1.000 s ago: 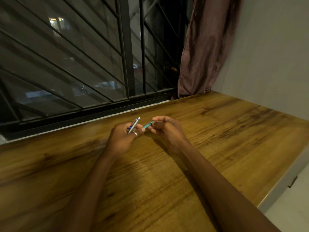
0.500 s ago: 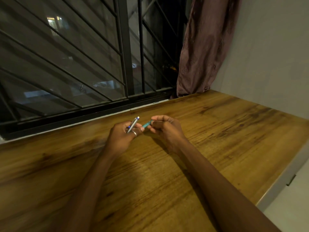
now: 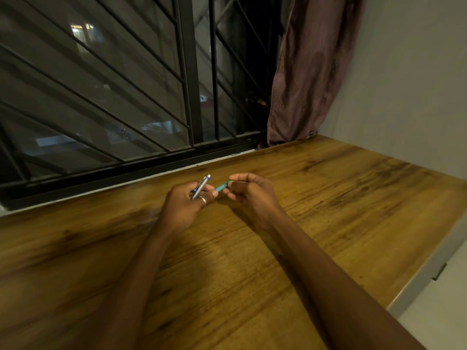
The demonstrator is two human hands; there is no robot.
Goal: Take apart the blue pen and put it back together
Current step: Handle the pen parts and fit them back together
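The blue pen is in two pieces above the wooden table [image 3: 328, 198]. My left hand [image 3: 184, 205], with a ring on one finger, grips the upper barrel [image 3: 201, 186], a silver-clipped piece with a white button tip pointing up and away. My right hand [image 3: 250, 193] pinches the teal front piece [image 3: 222, 186] by its far end. The near end of the teal piece touches or almost touches the fingers of my left hand. Both hands hover close together, just in front of the window sill.
A barred window [image 3: 187, 84] runs along the table's far edge. A brownish curtain [image 3: 308, 72] hangs at the far right corner beside a white wall [image 3: 417, 84]. The table's right edge [image 3: 414, 291] drops off to a pale floor.
The hands have stayed in nearly the same place. The gap between the teal piece and the barrel looks slightly wider, with the right hand a little farther right.
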